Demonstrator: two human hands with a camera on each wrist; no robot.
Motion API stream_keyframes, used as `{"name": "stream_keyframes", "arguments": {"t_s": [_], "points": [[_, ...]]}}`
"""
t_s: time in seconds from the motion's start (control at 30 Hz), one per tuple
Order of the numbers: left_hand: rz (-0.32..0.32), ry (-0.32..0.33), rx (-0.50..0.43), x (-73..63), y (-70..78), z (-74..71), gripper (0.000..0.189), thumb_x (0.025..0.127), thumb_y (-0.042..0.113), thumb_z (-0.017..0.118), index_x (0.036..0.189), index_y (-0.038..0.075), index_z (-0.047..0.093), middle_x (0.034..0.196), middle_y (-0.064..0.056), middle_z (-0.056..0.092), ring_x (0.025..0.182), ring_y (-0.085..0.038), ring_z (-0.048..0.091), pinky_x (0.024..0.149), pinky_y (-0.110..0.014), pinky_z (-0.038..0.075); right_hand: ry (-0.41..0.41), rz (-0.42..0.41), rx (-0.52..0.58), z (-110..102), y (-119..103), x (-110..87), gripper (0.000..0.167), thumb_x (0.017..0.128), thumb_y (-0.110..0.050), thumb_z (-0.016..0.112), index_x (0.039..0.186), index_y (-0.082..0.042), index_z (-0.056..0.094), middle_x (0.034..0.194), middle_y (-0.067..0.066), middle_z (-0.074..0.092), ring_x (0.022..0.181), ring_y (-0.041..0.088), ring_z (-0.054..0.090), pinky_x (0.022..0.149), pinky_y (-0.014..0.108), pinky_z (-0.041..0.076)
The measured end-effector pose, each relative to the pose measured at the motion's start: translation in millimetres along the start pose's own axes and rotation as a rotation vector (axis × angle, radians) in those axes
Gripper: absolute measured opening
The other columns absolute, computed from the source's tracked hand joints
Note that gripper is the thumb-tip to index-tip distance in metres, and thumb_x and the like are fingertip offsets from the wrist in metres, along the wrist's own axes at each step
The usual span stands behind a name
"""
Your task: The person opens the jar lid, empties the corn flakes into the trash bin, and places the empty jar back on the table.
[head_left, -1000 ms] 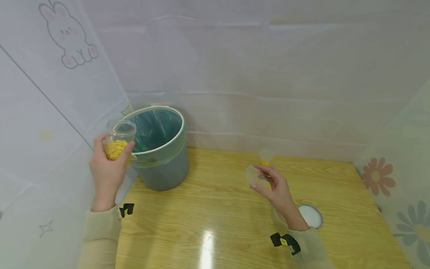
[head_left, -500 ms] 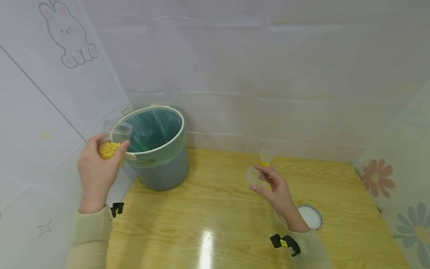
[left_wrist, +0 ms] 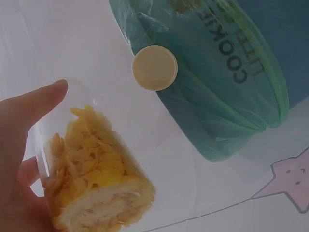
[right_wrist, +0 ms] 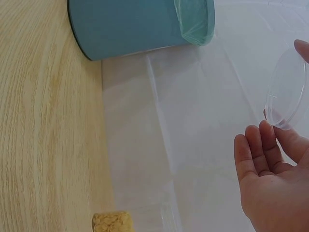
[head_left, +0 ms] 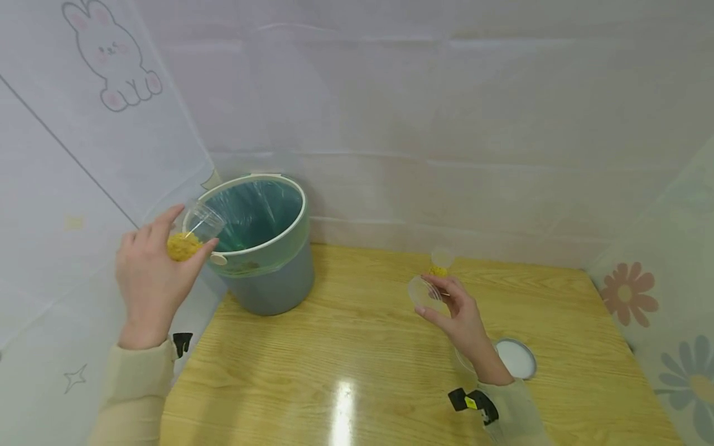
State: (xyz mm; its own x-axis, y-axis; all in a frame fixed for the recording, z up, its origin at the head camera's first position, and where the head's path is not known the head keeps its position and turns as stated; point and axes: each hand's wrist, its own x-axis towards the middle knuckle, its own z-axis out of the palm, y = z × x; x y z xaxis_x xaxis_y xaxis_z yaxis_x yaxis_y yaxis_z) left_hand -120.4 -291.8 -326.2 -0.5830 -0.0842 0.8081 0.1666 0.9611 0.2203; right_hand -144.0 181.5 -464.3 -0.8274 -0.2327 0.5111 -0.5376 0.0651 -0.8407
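Observation:
My left hand grips a clear plastic jar part-filled with yellow flakes. The jar leans right, its mouth over the near-left rim of a blue-grey trash bin lined with a green bag. In the left wrist view, the flakes lie against the jar's bottom and side. Over the table, my right hand pinches a clear round lid by its edge, thumb on one side and fingers on the other. A second clear jar, also with yellow flakes, stands behind that hand, partly hidden in the head view.
A round white lid-like disc with a grey rim lies by my right wrist. Beside it shows the edge of a clear round thing, mostly hidden by the wrist. The wooden table meets a white sheet-covered wall at the back.
The left hand has shifted left and turned, tipping the jar further toward the bin, and its flakes have slid to the side. The right hand holds the lid in the same place.

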Motion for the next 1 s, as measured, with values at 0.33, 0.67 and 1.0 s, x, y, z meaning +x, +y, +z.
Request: {"name": "stream_keyframes", "arguments": {"t_s": [0.33,0.67,1.0], "points": [[0.044,-0.036,0.062,1.3,-1.7,-2.1,0.069,0.073,0.025,0.092,0.136,0.014,0.065,0.117,-0.030,0.064,0.095,-0.054,0.054,0.078,-0.065,0.039,0.001,0.007,-0.001,-0.2,0.5,-0.4,0.056,0.086,0.015,0.071,0.139,0.005,0.057,0.121,0.017,0.052,0.113,0.032,0.051,0.101,0.021,0.043],[0.067,-0.056,0.090,2.7,-3.7,-1.2,0.068,0.071,0.019,0.093,0.133,0.015,0.068,0.120,-0.026,0.064,0.095,-0.053,0.054,0.080,-0.065,0.039,0.000,0.016,0.008,0.1,1.0,-1.8,0.056,0.086,0.015,0.071,0.139,0.005,0.057,0.120,0.030,0.048,0.113,0.034,0.050,0.100,0.021,0.043],[0.097,-0.057,0.102,2.3,-6.0,-0.2,0.068,0.066,0.012,0.096,0.129,0.015,0.071,0.119,-0.027,0.064,0.105,-0.053,0.054,0.085,-0.064,0.037,-0.004,0.028,0.008,0.0,1.0,-2.3,0.056,0.086,0.015,0.071,0.139,0.006,0.056,0.122,0.021,0.050,0.114,0.023,0.052,0.101,0.021,0.043]]}}
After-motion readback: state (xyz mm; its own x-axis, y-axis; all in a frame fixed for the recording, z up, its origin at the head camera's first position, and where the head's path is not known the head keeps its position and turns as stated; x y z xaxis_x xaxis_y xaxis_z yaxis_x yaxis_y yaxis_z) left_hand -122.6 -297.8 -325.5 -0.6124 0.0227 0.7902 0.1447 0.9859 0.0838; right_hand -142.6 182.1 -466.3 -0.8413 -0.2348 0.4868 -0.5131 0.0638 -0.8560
